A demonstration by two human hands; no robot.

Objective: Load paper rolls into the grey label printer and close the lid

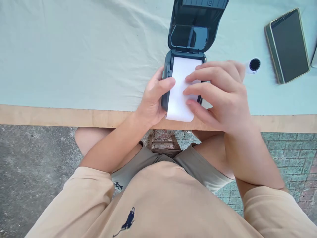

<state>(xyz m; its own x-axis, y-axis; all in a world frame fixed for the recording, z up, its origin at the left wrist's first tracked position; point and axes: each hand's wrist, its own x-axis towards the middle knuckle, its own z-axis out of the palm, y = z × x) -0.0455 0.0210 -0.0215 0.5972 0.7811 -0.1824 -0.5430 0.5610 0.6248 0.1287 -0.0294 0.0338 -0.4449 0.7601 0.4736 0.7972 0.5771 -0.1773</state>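
A dark portable receipt printer (169,62) is near the table's front edge with its lid (188,19) swung up and back. White paper (179,102) covers its inside, and the paper's loose end hangs past the near side. My left hand (155,96) holds the printer's left side, thumb lying over the paper's edge. Fingers spread, my right hand (223,94) rests on or just above the paper's right half; contact is hard to make out. The paper and my fingers hide most of the compartment.
Right of my hand lies a small white roll with a black core (254,65). Farther right, a phone (289,44) appears to lie on a box-like item. Pale cloth (74,59) covers the table, whose bare wooden edge (49,115) runs along the front.
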